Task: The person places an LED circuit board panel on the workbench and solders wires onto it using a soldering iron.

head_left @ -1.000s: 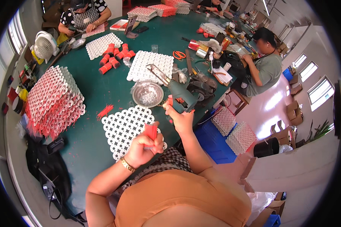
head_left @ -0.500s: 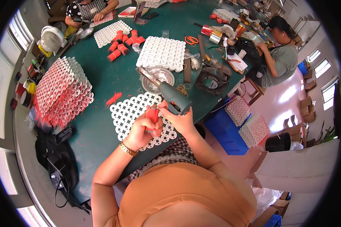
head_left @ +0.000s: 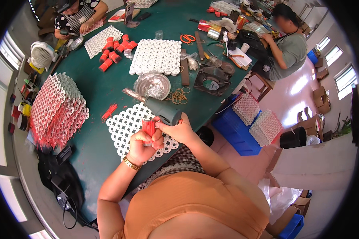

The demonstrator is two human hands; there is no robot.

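Note:
My left hand (head_left: pixel 143 147) is closed round a bundle of red bristles (head_left: pixel 148 126), whose tips stand up above the fingers. My right hand (head_left: pixel 178 130) grips a dark green handheld tool (head_left: pixel 163 110) with a long metal nose pointing up and left. The right fingertips reach to the bundle's edge; whether they pinch single bristles is too small to tell. Under both hands lies a white perforated panel of joined rings (head_left: pixel 121 126). Loose red bristles (head_left: pixel 109 112) lie on the table just beyond its left corner.
A metal bowl (head_left: pixel 168 84) with silvery bits, rubber bands (head_left: pixel 178 96) and a black fan (head_left: pixel 212 82) stand beyond my hands. Stacked red-bristled panels (head_left: pixel 60 109) rise at left. Red bundles (head_left: pixel 110 59) and a white panel stack (head_left: pixel 155 57) lie farther back. Two people work across the table.
The view has shifted a little, so the table things appear farther left. The tool has turned slightly and sits closer above the bristle bundle. Both hands keep their hold.

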